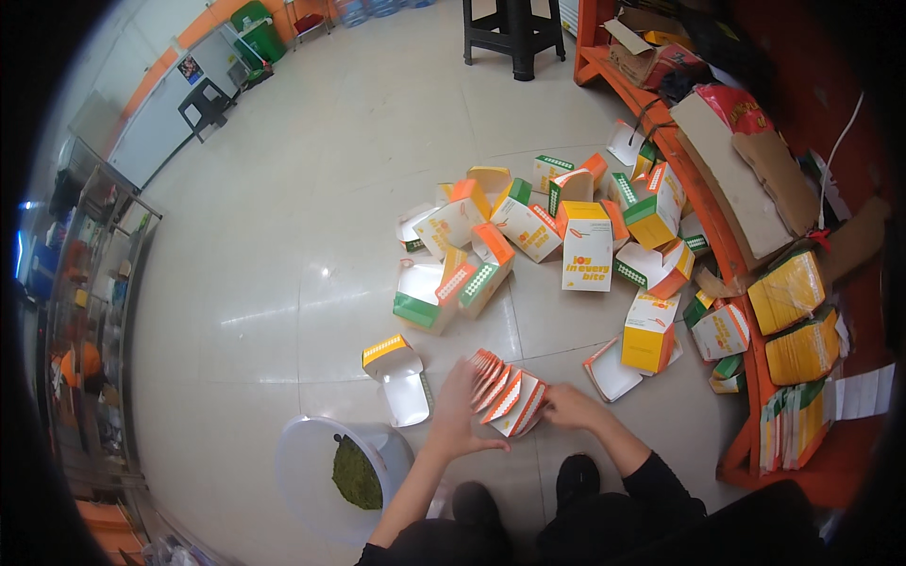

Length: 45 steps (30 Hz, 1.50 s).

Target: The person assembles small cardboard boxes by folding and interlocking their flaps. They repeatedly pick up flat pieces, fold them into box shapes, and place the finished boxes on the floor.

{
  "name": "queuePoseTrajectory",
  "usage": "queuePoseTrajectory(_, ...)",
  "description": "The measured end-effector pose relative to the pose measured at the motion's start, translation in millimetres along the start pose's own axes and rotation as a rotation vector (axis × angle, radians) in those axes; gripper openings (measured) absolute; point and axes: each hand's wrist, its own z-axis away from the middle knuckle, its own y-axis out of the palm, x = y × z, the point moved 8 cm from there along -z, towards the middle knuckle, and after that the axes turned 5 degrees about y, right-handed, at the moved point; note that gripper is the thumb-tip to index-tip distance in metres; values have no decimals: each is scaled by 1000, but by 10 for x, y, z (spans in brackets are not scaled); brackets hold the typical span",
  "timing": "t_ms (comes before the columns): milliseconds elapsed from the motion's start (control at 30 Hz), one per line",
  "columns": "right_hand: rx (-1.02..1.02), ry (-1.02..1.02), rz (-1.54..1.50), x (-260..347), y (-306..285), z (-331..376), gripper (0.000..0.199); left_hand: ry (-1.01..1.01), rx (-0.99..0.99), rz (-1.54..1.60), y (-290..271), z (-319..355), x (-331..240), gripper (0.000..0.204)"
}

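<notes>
A pale tiled floor [245, 274] spreads under everything. Along its right side stands an orange shelf [750, 377], with 2 yellow bundles [791, 294] in wrapping on it. Beside the shelf, a loose spread of set-up food boxes [587, 247] in white, yellow, orange and green covers the floor, some upright, others tipped or open. A translucent bucket [300, 486] with green matter [357, 474] inside sits near the left forearm. 1 open box [404, 389] lies between bucket and stack, its white inside showing. The stack of orange-and-white cartons [512, 404], nested close, is between the 2 hands, ahead of the shoes [577, 479]; whether it touches the floor I cannot tell. At its left, the blurred left hand [460, 417] has its fingers extended and thumb spread wide. The right hand [570, 408] is at its right end, fingers curled; I cannot tell whether they grip a carton.
</notes>
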Motion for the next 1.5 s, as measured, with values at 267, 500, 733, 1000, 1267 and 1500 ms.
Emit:
queuePoseTrajectory(267, -179, -604, 334, 684, -904, 33, 16, -1, -15, -97, 90, -31, -38, 131)
queuePoseTrajectory(500, -80, -829, 641, 705, -597, -2, 21, 76, -32, -98, 102, 0, -33, 119)
queuePoseTrajectory(733, -362, -1070, 518, 718, -719, 118, 23, 97, -31, -145, 81, -46, -59, 121)
queuePoseTrajectory(1000, -122, -694, 30, 702, -921, -134, 38, 112, -137, -63, 111, -38, 9, 97)
queuePoseTrajectory(1267, -256, -813, 323, 815, -800, -239, 27, 89, -187, -135, 173, -62, 94, 72)
queuePoseTrajectory(1500, -597, -470, -319, 677, -608, -264, 46, -44, -194, -72, 67, -55, 152, 71)
